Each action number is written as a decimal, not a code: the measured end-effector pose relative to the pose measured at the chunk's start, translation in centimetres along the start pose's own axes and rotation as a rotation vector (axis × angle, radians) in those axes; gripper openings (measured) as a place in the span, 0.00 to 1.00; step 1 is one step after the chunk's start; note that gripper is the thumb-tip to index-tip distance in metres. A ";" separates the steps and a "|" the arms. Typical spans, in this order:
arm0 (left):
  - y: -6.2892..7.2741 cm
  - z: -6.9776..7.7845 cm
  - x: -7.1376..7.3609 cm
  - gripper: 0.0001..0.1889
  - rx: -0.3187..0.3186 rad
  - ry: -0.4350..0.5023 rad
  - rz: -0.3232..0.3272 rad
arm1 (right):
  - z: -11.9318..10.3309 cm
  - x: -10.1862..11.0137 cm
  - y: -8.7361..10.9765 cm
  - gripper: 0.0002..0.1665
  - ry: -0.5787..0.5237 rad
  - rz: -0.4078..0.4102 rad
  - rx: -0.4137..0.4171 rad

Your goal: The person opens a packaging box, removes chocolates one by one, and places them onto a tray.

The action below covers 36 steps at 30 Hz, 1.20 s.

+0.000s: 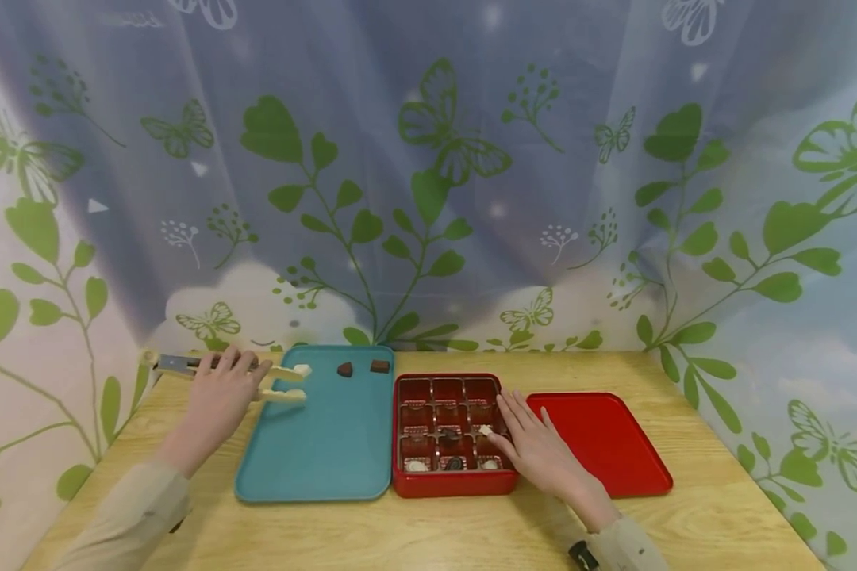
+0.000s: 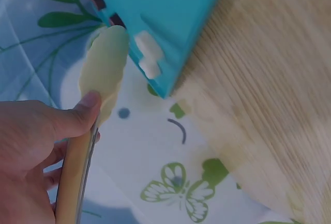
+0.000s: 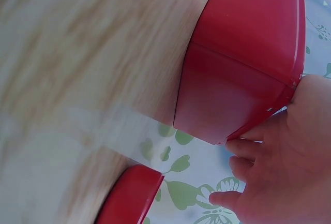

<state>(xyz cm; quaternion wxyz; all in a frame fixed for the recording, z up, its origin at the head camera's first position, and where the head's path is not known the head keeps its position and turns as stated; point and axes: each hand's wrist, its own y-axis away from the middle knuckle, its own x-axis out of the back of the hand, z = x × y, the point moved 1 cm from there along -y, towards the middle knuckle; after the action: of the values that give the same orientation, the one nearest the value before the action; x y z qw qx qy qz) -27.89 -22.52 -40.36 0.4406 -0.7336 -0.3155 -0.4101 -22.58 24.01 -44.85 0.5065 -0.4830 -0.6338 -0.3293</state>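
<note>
My left hand [image 1: 223, 388] grips a pair of tongs [image 1: 282, 395], whose cream tips stand apart over the left side of the blue tray [image 1: 328, 444]. White chocolates [image 2: 149, 48] lie in the tray's far left corner, close to the upper tip. Two brown chocolates, one rounded [image 1: 345, 369] and one rectangular [image 1: 380, 366], sit along the far edge. My right hand [image 1: 536, 448] rests against the right side of the red box [image 1: 453, 485], fingers straight along its rim. Inside its divided compartments are dark chocolates [image 1: 455, 464] and white chocolates [image 1: 417, 465].
A red lid [image 1: 607, 436] lies to the right of the box, partly behind my right forearm. The wooden table [image 1: 457, 531] ends at a curtain [image 1: 457, 262] printed with leaves and butterflies. Blue tray and red box stand side by side.
</note>
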 end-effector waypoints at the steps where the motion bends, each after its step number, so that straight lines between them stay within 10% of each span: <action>1: 0.2 0.2 0.2 0.24 -0.004 0.011 0.009 | 0.0 0.0 0.0 0.45 -0.001 -0.001 -0.001; 15: -0.5 5.3 3.8 0.30 -0.113 0.021 0.084 | 0.0 0.1 -0.1 0.45 -0.005 -0.005 0.007; 36: -6.8 14.9 6.2 0.25 -0.405 -0.079 0.218 | -0.2 0.0 -0.1 0.45 0.000 0.003 0.007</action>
<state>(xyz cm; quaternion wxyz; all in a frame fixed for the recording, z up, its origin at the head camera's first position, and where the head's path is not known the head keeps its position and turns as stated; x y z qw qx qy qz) -25.81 -5.58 -36.37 0.3133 -0.8524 -0.1626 -0.3858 -22.62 23.83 -44.83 0.5088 -0.4823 -0.6341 -0.3263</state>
